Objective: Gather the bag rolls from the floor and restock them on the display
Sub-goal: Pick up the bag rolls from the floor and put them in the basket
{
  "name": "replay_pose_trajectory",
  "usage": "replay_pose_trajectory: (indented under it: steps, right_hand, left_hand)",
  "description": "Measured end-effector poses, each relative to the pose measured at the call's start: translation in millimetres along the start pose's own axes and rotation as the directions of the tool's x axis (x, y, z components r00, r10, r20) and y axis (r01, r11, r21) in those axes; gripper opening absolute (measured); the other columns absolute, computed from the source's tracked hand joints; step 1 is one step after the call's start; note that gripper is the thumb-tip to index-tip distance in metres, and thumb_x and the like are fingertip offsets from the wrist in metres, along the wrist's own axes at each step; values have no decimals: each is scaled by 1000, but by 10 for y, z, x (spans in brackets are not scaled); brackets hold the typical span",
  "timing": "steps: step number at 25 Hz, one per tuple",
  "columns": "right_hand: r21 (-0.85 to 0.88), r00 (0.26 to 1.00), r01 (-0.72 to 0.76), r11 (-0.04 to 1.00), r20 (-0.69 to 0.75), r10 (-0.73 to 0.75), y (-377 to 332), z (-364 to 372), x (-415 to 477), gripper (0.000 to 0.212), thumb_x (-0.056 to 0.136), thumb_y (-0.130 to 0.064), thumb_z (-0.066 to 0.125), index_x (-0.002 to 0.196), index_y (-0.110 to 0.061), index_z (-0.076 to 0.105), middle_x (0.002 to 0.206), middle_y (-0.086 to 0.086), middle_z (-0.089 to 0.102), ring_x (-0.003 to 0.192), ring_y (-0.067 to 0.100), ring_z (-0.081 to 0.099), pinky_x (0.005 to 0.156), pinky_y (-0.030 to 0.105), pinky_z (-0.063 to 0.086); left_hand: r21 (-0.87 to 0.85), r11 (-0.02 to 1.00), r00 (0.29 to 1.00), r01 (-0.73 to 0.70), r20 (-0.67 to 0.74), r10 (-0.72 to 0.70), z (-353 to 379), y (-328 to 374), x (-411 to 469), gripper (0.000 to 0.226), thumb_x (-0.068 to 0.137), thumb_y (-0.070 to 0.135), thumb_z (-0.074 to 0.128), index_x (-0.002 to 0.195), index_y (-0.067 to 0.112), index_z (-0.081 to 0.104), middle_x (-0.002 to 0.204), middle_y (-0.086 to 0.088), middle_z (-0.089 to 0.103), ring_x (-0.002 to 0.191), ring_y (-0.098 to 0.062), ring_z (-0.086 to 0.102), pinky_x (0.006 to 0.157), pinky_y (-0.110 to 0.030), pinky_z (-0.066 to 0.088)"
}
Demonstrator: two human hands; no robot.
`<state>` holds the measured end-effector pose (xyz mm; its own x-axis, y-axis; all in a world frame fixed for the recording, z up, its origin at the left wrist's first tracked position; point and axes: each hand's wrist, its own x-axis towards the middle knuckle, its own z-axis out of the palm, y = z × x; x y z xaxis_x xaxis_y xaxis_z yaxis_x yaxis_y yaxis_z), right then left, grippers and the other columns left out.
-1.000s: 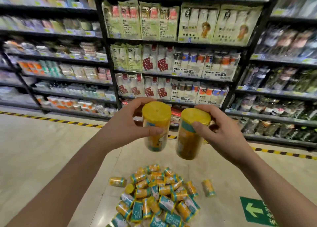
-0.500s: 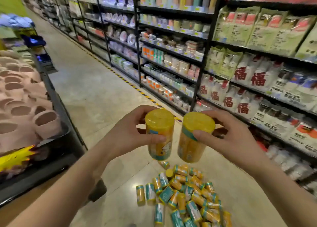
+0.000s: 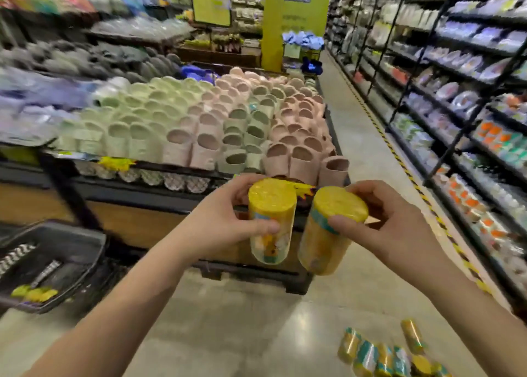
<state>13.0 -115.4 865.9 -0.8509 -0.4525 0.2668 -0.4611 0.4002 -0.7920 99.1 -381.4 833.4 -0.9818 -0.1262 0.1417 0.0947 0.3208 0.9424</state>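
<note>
Single head view, facing forward-down along aisle floor [image 3: 353, 137], hands [image 3: 225, 228] close.

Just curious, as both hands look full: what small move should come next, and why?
Probably set them in the black basket, where blurred yellow items lie. Left hand holds the left roll, right hand the right roll; neither can take more.

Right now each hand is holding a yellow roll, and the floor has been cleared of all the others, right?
Not quite. The head view shows the left hand gripping the left roll and the right hand gripping the right roll, but the floor is not cleared: a cluster of loose rolls lies on it at the lower right.
</note>
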Motion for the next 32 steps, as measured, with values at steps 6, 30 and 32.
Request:
replay_pose_trajectory:
  steps: [6,30,32]
  right_hand:
    - [106,932,169,980,305,-193,-1002,2127,520,71,57,-59,82,122,-44,61,110,-35,65,104,-9,63,79,12,52]
    - [266,537,282,922,753,-381,-2736,7063,2655,56,63,-56,87,112,-43,63,106,-26,66,101,-10,59,76,5,44]
    - [222,553,270,937,761,-339,-2754,7376,2724,55,64,-53,89,112,-42,64,106,-25,66,102,-9,59,77,5,44]
  left_hand:
    - [65,987,945,144,-304,-118,-1924,-694,-1170,70,67,37,93,127,43,57,116,17,70,106,-4,68,96,-38,56]
    - [15,856,639,517,-672,-374,-5929,-2648,-1750,63,69,29,93,122,36,59,111,28,63,108,5,60,83,-12,51]
    - [39,853,674,520,-633,-381,-6271,-2921,-1716,64,69,35,92,122,37,58,113,24,64,110,3,59,85,-13,50]
